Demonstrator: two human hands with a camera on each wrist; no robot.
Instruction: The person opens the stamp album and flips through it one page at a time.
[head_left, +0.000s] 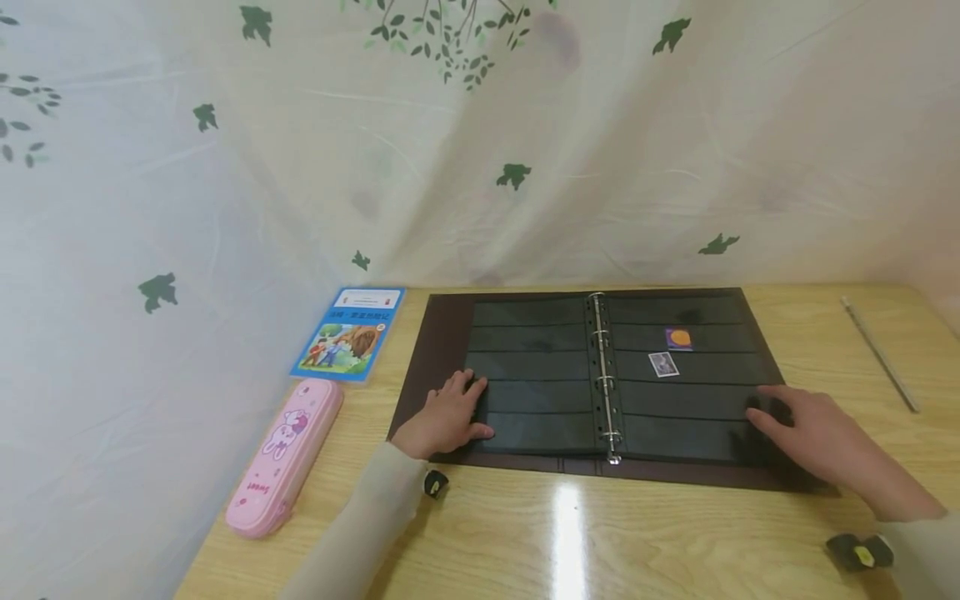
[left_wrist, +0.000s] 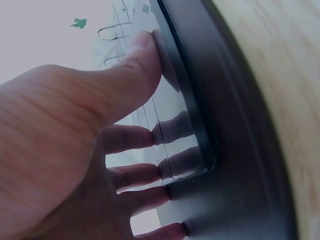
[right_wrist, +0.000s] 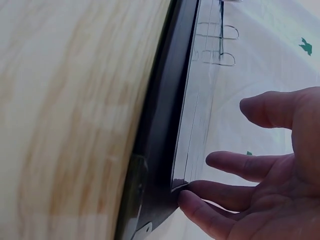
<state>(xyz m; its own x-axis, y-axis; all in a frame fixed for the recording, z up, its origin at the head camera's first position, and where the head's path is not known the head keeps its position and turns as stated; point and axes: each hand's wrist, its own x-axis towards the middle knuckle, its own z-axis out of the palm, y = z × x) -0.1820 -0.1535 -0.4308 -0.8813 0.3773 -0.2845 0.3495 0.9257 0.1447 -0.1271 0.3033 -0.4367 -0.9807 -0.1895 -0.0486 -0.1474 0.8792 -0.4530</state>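
An open ring binder (head_left: 540, 417) with black pocket pages lies on the table. My left hand (head_left: 448, 417) rests on its left page near the lower left corner, fingers spread; in the left wrist view the thumb and fingertips (left_wrist: 142, 42) touch the glossy page. At the binder's right edge is my right hand (head_left: 817, 429), fingers loosely extended and nothing held. In the right wrist view its lower fingers (right_wrist: 202, 207) reach the cover's corner, while thumb and index stay apart from the page. Two small stamp-like cards, one purple and orange (head_left: 679, 338), one grey (head_left: 663, 364), are on the right page.
Left of the binder lie a blue picture booklet (head_left: 348, 333) and a pink pencil case (head_left: 285, 458) with a rabbit on it. A thin grey rod (head_left: 879, 354) lies to the right. Behind the table (head_left: 510, 533) hangs a pale curtain (head_left: 450, 167) with green leaf prints.
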